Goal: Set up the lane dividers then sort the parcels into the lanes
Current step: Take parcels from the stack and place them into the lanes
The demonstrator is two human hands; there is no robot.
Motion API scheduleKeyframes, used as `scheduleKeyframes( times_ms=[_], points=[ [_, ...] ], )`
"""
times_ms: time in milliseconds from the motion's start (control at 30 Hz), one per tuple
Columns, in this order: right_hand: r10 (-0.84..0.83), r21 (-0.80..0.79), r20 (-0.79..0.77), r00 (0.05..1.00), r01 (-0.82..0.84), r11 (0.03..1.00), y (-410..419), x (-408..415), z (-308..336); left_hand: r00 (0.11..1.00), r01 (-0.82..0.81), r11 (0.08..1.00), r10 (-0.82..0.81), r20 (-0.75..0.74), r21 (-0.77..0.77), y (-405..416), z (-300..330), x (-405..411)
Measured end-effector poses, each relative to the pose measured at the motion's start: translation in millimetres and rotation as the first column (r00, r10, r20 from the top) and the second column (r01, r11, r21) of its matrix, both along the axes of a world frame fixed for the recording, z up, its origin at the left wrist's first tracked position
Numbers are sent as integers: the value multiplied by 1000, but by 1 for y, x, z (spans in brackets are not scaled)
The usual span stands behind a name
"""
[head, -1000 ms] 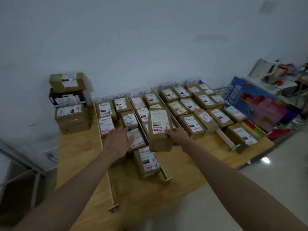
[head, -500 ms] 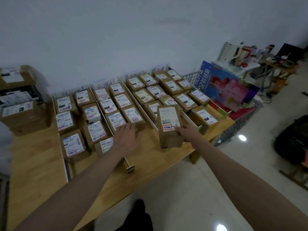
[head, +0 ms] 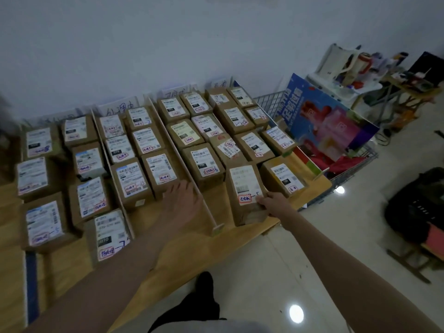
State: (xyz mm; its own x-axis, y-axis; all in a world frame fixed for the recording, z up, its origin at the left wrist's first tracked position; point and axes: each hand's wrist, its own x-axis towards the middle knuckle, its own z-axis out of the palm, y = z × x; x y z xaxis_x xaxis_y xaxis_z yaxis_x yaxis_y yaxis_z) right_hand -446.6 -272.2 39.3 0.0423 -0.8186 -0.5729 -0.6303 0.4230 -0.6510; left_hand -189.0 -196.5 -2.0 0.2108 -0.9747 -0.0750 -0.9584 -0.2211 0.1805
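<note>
Several brown cardboard parcels with white labels lie in lanes on the wooden table [head: 249, 234]. Pale divider strips separate the lanes; one divider [head: 192, 181] runs between my hands, another divider [head: 113, 174] lies further left. My right hand [head: 275, 204] grips the near right corner of a parcel [head: 242, 188] with a red-boxed mark, which sits at the front of the right-hand lane. My left hand [head: 183, 200] hovers with fingers spread, flat, over the table just in front of a parcel [head: 162, 174] in the middle lane.
Handwritten lane signs [head: 120, 109] lean against the white wall. A wire cart [head: 346, 174] holding a blue and pink box [head: 329, 123] stands right of the table. A cluttered desk [head: 396, 85] and a dark bag [head: 418, 205] stand on the tiled floor.
The view has swung right and closer. My right hand has carried the marked parcel rightwards, across a divider, and lowered it at the front of the right lane. My left hand stayed beside it.
</note>
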Motion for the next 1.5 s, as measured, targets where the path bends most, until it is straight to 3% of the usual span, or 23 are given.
scheduleKeyframes(
  times_ms=[300, 633, 967, 1500],
  points=[
    [91, 86, 51, 995, -95, 992, -38, -10, -44, 999, -47, 996, 48, -8, 71, -23, -35, -7],
    [272, 60, 60, 960, -276, 959, -56, 6, -67, 982, -184, 962, 188, -2, 202, -19, -55, -19],
    [393, 22, 97, 915, -396, 918, -60, 16, -80, 940, -337, 911, 338, 38, 239, 4, -63, -48],
    [491, 65, 124, 862, -501, 863, -71, 18, -84, 909, -416, 868, 404, 103, 270, 7, -53, -64]
  ],
)
